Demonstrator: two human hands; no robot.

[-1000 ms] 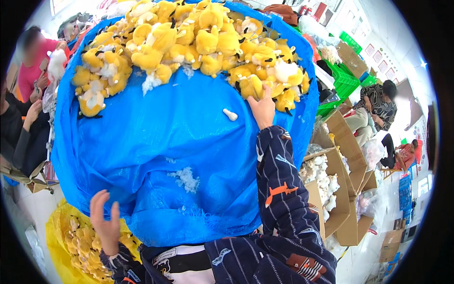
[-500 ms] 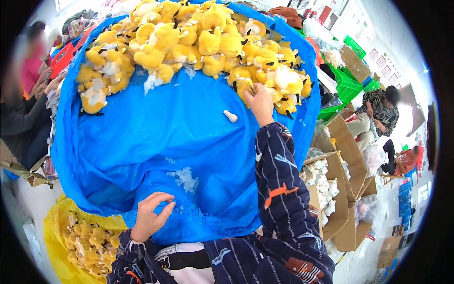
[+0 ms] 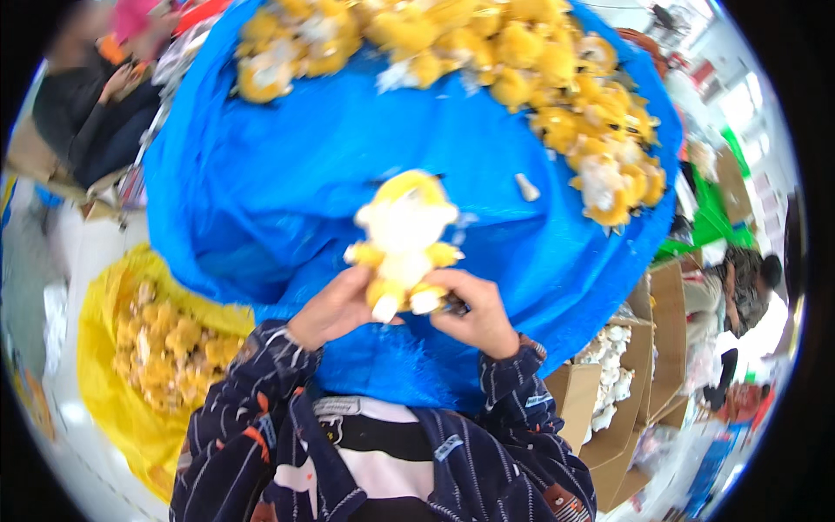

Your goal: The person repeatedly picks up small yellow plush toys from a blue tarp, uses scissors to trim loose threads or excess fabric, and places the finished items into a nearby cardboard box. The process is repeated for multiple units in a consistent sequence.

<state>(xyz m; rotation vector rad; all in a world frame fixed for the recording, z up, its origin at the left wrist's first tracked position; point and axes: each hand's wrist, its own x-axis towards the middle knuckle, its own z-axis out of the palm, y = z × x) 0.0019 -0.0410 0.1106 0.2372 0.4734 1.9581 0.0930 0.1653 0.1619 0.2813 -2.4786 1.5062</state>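
A small yellow-and-white plush toy (image 3: 405,228) is held upright in front of me, its white front towards me. My left hand (image 3: 337,306) grips its lower left side, and my right hand (image 3: 477,310) has its lower right side by the legs. A dark bit shows beside the right fingers; I cannot make out what it is. Beneath is a blue tarpaulin (image 3: 261,191) forming a wide, raised-edge bed. Many similar yellow plush pieces (image 3: 522,43) lie heaped along its far and right edges, some with white stuffing showing. A small white piece (image 3: 526,187) lies alone on the tarpaulin.
At my lower left a yellow sack (image 3: 104,383) holds a pile of small yellow plush pieces (image 3: 170,348). Cardboard boxes (image 3: 668,322) on the right contain white plush pieces (image 3: 609,370). Other people sit at the left (image 3: 83,113) and right (image 3: 739,287), near green crates (image 3: 709,204).
My right hand has come back from the heap with a plush toy, and my left hand has risen to hold it too. The view has shifted, so the surroundings sit differently.
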